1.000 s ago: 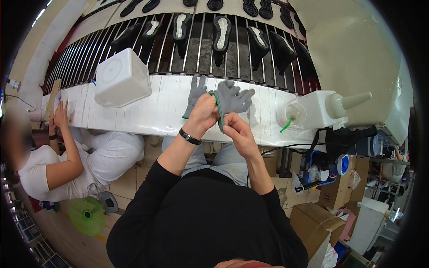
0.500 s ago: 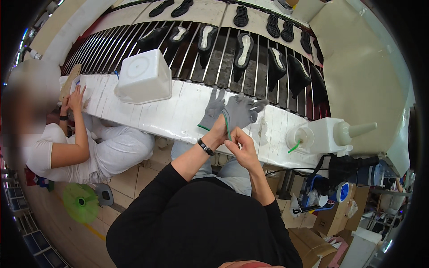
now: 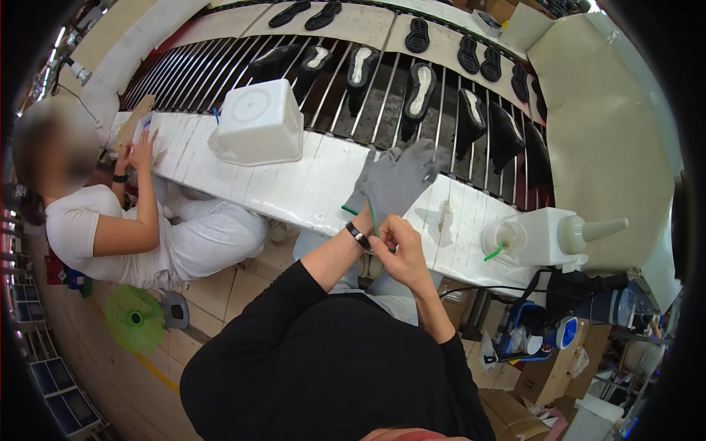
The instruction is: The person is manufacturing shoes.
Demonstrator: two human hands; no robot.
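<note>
Head view: to the right of the boxy white tub (image 3: 261,125), the left hand (image 3: 403,180) is inside a grey glove (image 3: 388,192), its gloved fingers spread and pointing away from the person. The right hand (image 3: 402,250), nearer the person than the tub, has its fingers bent and pinching the glove's green cuff (image 3: 375,220) by the left wrist, just beside a dark wristwatch (image 3: 358,236). A second grey glove (image 3: 357,197) lies on the white worktop (image 3: 316,184), right of the tub and partly covered by the gloved hand. Farther right of the tub is a white container (image 3: 540,235) with a pale nozzle (image 3: 604,229). Beyond the tub, black shoes (image 3: 420,95) with whitish undersides rest on a roller conveyor (image 3: 382,110); farther beyond it are black soles (image 3: 417,35). Left of the tub, a co-worker's hands (image 3: 140,153) are close together; what they hold is too small to tell.
</note>
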